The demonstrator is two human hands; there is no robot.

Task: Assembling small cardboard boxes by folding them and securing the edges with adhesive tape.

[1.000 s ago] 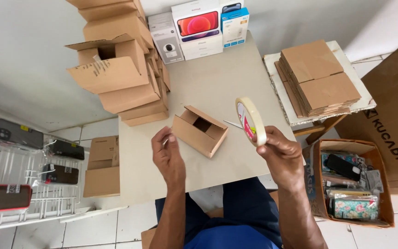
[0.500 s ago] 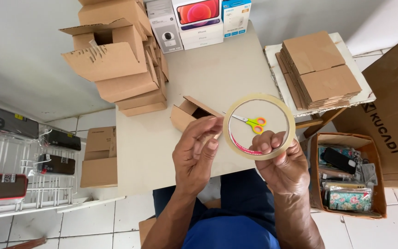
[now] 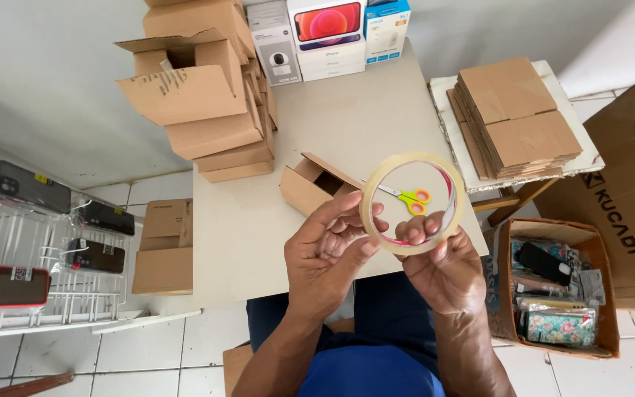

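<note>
A person's right hand (image 3: 442, 268) grips the lower rim of a clear, cream-edged roll of packing tape (image 3: 413, 204), held upright above the near edge of a pale grey table (image 3: 347, 125), while the left hand (image 3: 325, 254) curls its fingers (image 3: 350, 220) against the roll's left edge. Through the ring show small scissors with yellow and orange handles (image 3: 409, 197), lying on the table beside a small open brown cardboard box (image 3: 314, 184). A stack of larger brown cartons (image 3: 200, 95) stands at the far left corner.
</note>
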